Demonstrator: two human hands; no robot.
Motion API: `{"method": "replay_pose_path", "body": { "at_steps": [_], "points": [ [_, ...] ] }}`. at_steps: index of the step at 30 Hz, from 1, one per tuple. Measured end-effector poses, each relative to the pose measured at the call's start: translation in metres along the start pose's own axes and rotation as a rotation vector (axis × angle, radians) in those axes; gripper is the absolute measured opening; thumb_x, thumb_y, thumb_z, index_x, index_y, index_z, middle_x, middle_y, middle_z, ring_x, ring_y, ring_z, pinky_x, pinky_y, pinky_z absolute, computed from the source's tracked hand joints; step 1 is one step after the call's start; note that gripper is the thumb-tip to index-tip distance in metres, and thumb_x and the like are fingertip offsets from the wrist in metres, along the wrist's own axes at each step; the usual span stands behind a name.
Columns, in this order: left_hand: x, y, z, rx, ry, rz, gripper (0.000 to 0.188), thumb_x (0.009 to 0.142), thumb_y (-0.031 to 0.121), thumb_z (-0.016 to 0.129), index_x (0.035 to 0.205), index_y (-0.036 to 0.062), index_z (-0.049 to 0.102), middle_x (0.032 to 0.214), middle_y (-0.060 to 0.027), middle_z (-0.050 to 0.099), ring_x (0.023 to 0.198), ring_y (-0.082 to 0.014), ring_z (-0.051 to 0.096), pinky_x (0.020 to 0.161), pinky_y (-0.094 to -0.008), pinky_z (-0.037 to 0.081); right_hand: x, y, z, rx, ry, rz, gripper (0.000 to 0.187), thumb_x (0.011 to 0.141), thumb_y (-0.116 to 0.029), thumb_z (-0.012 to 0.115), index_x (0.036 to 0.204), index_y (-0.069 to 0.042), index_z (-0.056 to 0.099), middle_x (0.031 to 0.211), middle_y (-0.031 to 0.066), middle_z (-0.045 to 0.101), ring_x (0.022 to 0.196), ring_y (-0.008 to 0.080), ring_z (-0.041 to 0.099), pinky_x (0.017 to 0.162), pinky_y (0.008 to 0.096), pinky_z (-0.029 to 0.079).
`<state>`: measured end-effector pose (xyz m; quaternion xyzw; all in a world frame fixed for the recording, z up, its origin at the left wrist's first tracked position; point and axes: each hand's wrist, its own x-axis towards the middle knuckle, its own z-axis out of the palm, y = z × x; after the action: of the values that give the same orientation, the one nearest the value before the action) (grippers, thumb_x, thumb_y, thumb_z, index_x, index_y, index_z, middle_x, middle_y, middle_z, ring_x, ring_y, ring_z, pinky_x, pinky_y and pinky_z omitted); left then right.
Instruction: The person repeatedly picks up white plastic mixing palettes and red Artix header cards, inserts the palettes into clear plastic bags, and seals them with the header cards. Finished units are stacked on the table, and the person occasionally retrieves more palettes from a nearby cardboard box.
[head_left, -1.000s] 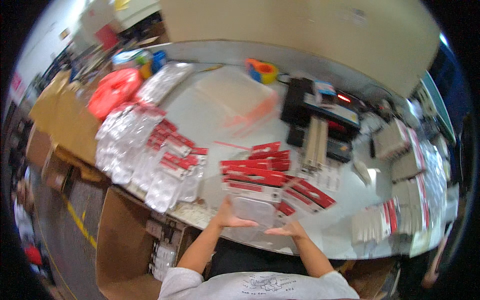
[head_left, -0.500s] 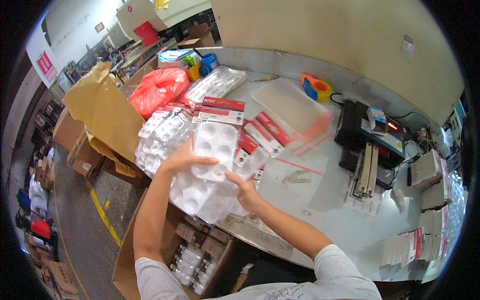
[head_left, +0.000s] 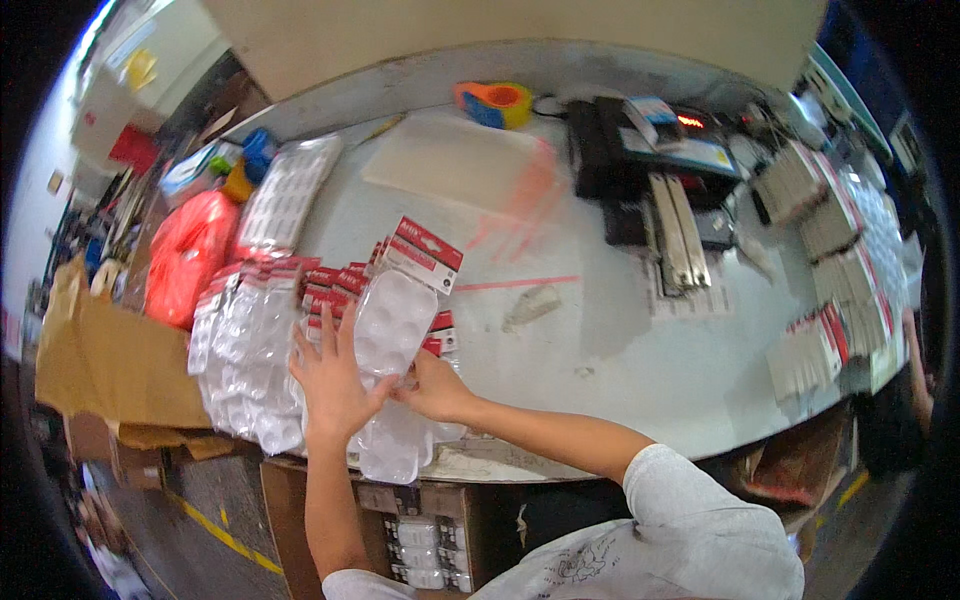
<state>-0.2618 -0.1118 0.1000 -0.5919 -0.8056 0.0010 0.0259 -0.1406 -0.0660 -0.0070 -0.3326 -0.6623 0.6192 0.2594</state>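
Observation:
A white plastic paint palette with round wells point(head_left: 388, 325), bagged under a red and white header card, stands tilted over a pile of like packs. My right hand point(head_left: 438, 388) is closed at its lower right corner, the fingertips partly hidden. At its left edge, my left hand point(head_left: 335, 390) has its fingers spread, with the thumb near the pack's bottom. More palette packs point(head_left: 390, 445) lie beneath and behind my hands. Left of them is a heap of bagged palettes point(head_left: 255, 350) with red header cards.
A red plastic bag point(head_left: 188, 262) and a flat pack of cards point(head_left: 287, 195) sit at the back left. Clear plastic sheets point(head_left: 455, 165) lie mid-table near a tape dispenser point(head_left: 495, 104). A black sealing machine point(head_left: 650, 165) and stacks of cards point(head_left: 845, 265) occupy the right. Below is an open carton point(head_left: 285, 510).
The view has swung to the right. The held pack now leans to the right. My left fingers have spread out along its left side, while my right hand has stayed at its lower right corner.

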Motion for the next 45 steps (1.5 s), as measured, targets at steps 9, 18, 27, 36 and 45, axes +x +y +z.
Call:
{"method": "replay_pose_path", "body": {
  "at_steps": [9,18,27,36,45],
  "points": [
    [-0.027,0.058,0.035,0.256,-0.197,-0.162,0.084,0.075,0.047,0.061,0.143,0.0131,0.023,0.146,-0.0135,0.024,0.134,-0.0417,0.015,0.101,-0.0660,0.008,-0.155,0.015,-0.126,-0.038,0.045,0.054,0.043,0.081,-0.024,0.064,0.113,0.004,0.054,0.099,0.0159,0.063,0.087,0.0250,0.063,0.081,0.0347,0.049],
    [-0.053,0.256,0.109,-0.333,0.139,0.876,0.074,0.071,0.035,0.069,0.133,0.0070,0.039,0.141,-0.0204,0.029,0.133,-0.0414,0.017,0.105,-0.0567,0.016,-0.552,0.054,-0.184,-0.128,1.434,0.258,0.031,0.077,-0.019,0.068,0.103,-0.002,0.062,0.090,0.0093,0.067,0.079,0.0163,0.064,0.071,0.0298,0.051],
    [-0.099,0.379,0.124,-0.128,0.071,1.029,0.072,0.071,0.032,0.070,0.131,0.0062,0.040,0.139,-0.0216,0.032,0.133,-0.0412,0.019,0.106,-0.0547,0.017,-0.782,0.209,0.074,-0.021,2.121,1.812,0.024,0.082,-0.022,0.050,0.081,-0.001,0.063,0.077,0.0201,0.064,0.071,0.0366,0.062,0.066,0.0423,0.049],
    [-0.248,0.502,0.059,-0.328,-0.118,1.513,0.070,0.070,0.029,0.072,0.130,0.0054,0.042,0.138,-0.0228,0.034,0.132,-0.0410,0.021,0.106,-0.0527,0.018,-0.694,0.338,0.065,0.233,2.252,1.422,0.035,0.072,-0.007,0.066,0.104,-0.005,0.051,0.085,0.0169,0.058,0.081,0.0316,0.060,0.071,0.0389,0.048],
    [-0.621,0.712,0.161,-0.079,-0.254,2.357,0.074,0.074,0.027,0.067,0.134,0.0023,0.031,0.137,-0.0176,0.037,0.127,-0.0341,0.033,0.098,-0.0449,0.034,-0.870,0.436,0.026,0.172,2.186,1.756,0.079,0.064,-0.020,0.078,0.129,-0.003,0.035,0.126,0.0262,0.040,0.120,0.0375,0.039,0.094,0.0438,0.039]
  ]
}}
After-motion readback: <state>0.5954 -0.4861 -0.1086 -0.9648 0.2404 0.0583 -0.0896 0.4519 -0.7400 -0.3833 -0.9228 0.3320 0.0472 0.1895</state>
